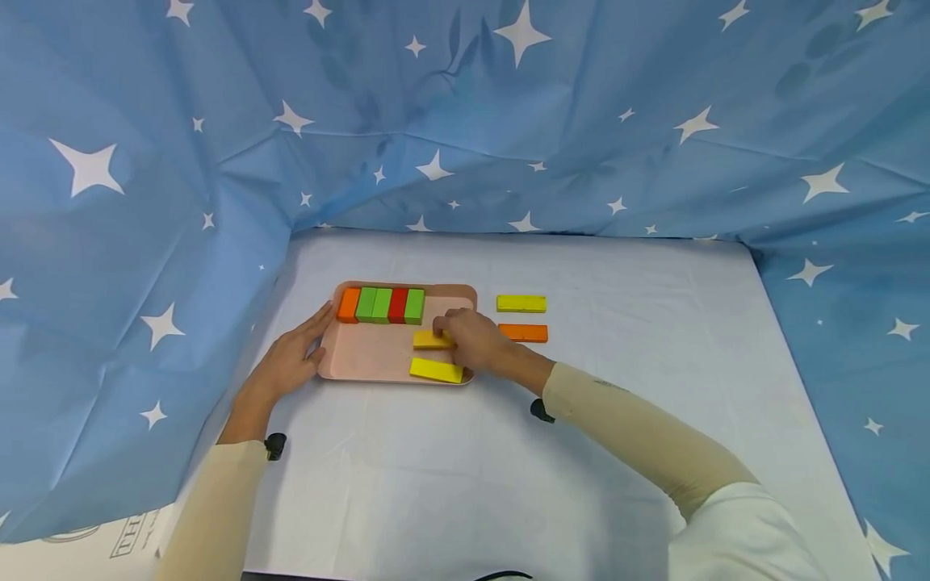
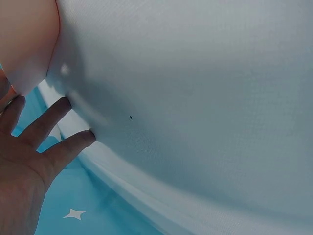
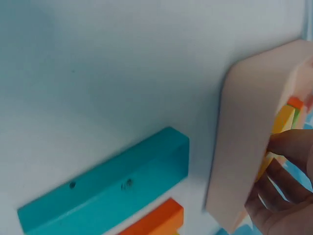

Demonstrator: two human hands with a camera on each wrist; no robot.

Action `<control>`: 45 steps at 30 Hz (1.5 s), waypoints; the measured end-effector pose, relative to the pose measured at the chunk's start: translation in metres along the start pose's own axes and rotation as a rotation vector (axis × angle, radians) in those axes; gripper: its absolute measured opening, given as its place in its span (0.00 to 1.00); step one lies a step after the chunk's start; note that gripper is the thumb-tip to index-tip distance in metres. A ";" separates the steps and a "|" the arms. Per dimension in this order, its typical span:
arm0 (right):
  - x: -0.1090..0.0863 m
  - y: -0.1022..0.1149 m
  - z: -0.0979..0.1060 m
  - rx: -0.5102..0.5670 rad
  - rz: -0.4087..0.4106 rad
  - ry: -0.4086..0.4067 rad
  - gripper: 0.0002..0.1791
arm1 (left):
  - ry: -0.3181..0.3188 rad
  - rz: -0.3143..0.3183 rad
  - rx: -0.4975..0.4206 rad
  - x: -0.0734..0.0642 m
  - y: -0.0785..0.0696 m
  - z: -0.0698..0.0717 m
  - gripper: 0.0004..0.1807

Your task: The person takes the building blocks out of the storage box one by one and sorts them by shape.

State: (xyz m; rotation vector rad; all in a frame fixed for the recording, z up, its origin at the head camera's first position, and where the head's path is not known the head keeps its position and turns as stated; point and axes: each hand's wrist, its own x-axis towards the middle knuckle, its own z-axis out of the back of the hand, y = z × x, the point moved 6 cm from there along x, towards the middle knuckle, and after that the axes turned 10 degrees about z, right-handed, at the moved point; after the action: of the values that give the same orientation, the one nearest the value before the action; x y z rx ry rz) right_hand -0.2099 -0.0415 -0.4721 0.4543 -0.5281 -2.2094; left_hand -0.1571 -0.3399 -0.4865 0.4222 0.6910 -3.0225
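A shallow pink tray (image 1: 363, 353) lies on the white-covered table. My left hand (image 1: 286, 361) rests at its left rim with the fingers straight. Inside the tray my right hand (image 1: 475, 340) pinches a yellow block (image 1: 430, 340); its right end is hidden under the fingers. Closer to me lies another yellow block (image 1: 436, 370), slightly slanted. Along the tray's far side stands a row of blocks: orange (image 1: 349, 305), green, green, red (image 1: 397, 306) and green (image 1: 414, 307). The left wrist view shows my spread fingers beside the tray's edge.
Right of the tray lie a yellow block (image 1: 521, 303) and an orange block (image 1: 525, 332). A teal block (image 3: 107, 183) lies outside the tray in the right wrist view; my arm seems to cover it from the head view. Blue star-patterned cloth (image 1: 465, 145) surrounds the table.
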 end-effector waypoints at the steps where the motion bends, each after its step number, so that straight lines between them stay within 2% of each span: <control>1: -0.002 0.000 0.003 0.014 0.006 -0.012 0.20 | 0.000 0.004 -0.002 0.000 0.001 0.000 0.40; 4: -0.011 0.002 0.014 0.051 0.037 -0.045 0.18 | 0.003 0.016 -0.005 -0.001 0.002 0.000 0.40; 9: -0.036 0.001 0.035 0.042 0.119 -0.127 0.13 | 0.004 0.030 -0.011 -0.003 0.005 0.001 0.41; 12: -0.055 -0.003 0.046 0.034 0.120 -0.157 0.14 | 0.004 0.036 -0.010 -0.004 0.007 0.002 0.41; 15: -0.075 -0.010 0.049 0.034 0.086 -0.160 0.15 | 0.003 0.037 -0.004 -0.005 0.008 0.004 0.42; 21: -0.114 -0.022 0.040 0.038 0.022 -0.139 0.17 | 0.004 0.024 -0.007 -0.004 0.007 0.007 0.41; 27: -0.142 -0.027 0.025 0.085 0.013 -0.155 0.18 | 0.013 0.023 -0.012 -0.003 0.005 0.007 0.41; 35: -0.155 -0.034 -0.008 0.094 0.019 -0.095 0.17 | 0.005 0.022 -0.015 0.000 0.003 0.004 0.41; 45: -0.161 -0.038 -0.020 0.106 -0.009 -0.105 0.17 | 0.007 0.016 -0.017 0.002 0.001 -0.001 0.41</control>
State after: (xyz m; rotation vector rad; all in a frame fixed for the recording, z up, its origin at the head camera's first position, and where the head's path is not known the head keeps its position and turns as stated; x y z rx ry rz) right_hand -0.1253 0.1017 -0.4848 0.3984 -0.7033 -2.2302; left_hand -0.1586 -0.3408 -0.4882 0.4365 0.7091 -2.9993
